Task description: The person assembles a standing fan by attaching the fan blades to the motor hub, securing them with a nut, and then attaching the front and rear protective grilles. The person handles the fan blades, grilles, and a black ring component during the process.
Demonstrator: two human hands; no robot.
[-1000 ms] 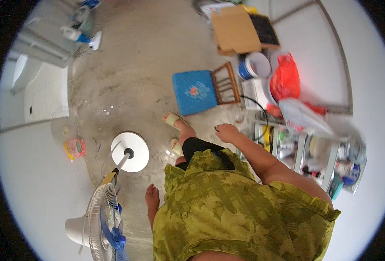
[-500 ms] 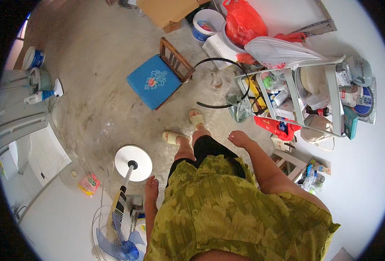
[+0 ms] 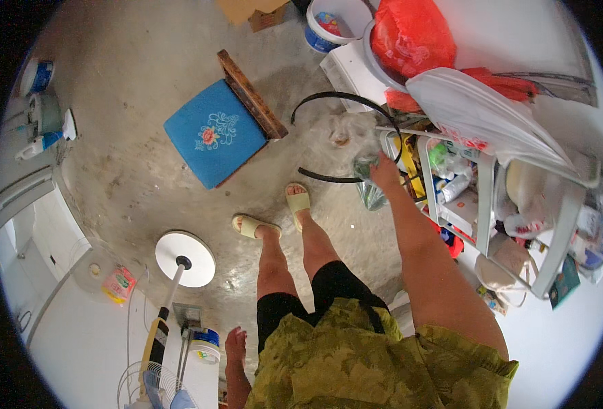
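- Head view: the right hand (image 3: 384, 173) reaches down and forward to the near end of a pale shelf rack (image 3: 484, 204), its fingertips at a clear, greenish plastic bag (image 3: 372, 196).
- Its fingers overlap the top of that bag; whether they pinch it or only meet it, I cannot tell.
- The plastic bag sits just beyond the rack's left end, above the bare concrete floor (image 3: 124, 157) as seen from overhead.
- A curved black strip (image 3: 330, 178) arcs around this spot — its gap faces left, toward a wooden chair (image 3: 216, 133) with a blue, flower-patterned seat.
- The left hand (image 3: 235, 345) hangs low beside the person's left leg, fingers loosely bent; how far apart they are I cannot tell.
- Nearest that hand is a blue-and-white tub (image 3: 205, 346), with a standing fan (image 3: 156, 341) farther left.
- Packed goods fill the rack, and a white plastic bag (image 3: 492, 116) slumps over its upper end — a red bag (image 3: 410, 41) rests in a grey basin (image 3: 375, 61) beyond.
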